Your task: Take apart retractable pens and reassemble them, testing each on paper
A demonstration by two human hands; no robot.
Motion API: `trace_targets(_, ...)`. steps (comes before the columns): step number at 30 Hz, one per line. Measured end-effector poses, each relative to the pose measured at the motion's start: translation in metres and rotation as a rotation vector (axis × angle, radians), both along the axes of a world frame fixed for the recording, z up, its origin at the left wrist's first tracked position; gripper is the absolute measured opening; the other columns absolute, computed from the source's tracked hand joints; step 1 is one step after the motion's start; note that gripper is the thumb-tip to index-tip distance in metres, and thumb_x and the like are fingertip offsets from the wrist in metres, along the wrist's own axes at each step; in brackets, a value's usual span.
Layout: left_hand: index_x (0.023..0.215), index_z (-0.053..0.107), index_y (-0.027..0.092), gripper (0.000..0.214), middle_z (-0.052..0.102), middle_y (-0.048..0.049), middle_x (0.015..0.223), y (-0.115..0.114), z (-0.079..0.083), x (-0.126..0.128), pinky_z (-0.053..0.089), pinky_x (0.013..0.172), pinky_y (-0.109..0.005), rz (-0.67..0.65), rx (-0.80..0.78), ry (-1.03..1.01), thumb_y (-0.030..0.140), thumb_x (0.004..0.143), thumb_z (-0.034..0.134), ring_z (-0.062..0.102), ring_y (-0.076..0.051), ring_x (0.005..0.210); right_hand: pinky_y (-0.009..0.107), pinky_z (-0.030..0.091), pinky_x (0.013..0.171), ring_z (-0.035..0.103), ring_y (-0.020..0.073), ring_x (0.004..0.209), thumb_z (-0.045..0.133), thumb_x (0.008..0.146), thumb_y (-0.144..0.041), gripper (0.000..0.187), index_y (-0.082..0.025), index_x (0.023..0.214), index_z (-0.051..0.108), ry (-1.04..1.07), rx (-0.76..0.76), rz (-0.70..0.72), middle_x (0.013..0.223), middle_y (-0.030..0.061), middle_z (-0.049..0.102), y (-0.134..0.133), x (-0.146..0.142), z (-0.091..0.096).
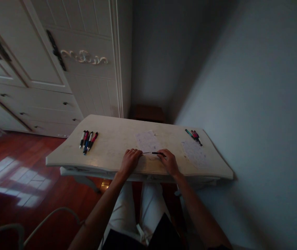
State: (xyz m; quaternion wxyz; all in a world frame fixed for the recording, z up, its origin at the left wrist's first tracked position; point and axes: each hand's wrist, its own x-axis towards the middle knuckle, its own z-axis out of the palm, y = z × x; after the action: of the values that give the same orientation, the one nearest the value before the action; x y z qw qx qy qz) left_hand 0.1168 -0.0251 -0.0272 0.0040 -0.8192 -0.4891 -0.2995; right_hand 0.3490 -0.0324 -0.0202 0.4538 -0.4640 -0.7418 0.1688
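Both hands rest at the near edge of a cream table [112,152]. My left hand [130,160] is closed, pinching the thin end of a slim black pen [152,152]. My right hand [169,161] is closed on the thicker end of the same pen. The pen lies level between the two hands, just above the table. A sheet of paper [147,140] with faint marks lies right behind the hands.
Several pens [88,140] lie in a row at the table's left. A few more pens [194,136] lie at the back right, beside a second sheet [195,153]. A white wardrobe [59,62] stands behind, a wall on the right, red wood floor on the left.
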Motion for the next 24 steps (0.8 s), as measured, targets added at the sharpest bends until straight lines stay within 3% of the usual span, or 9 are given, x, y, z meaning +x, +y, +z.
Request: trace_targets(24, 0.096, 0.065, 0.019, 0.012, 0.069, -0.0075, 0.09, -0.0053, 0.004, 0.0022, 0.041, 0.08, -0.037, -0.008, -0.038, 0.074, 0.022, 0.092, 0.054, 0.059, -0.023, 0.088, 0.033, 0.052, 0.082, 0.064, 0.0205, 0.088, 0.057, 0.09, -0.032, 0.016, -0.021, 0.093, 0.068, 0.06, 0.031, -0.037, 0.092, 0.0079, 0.068, -0.0052, -0.0069, -0.0052)
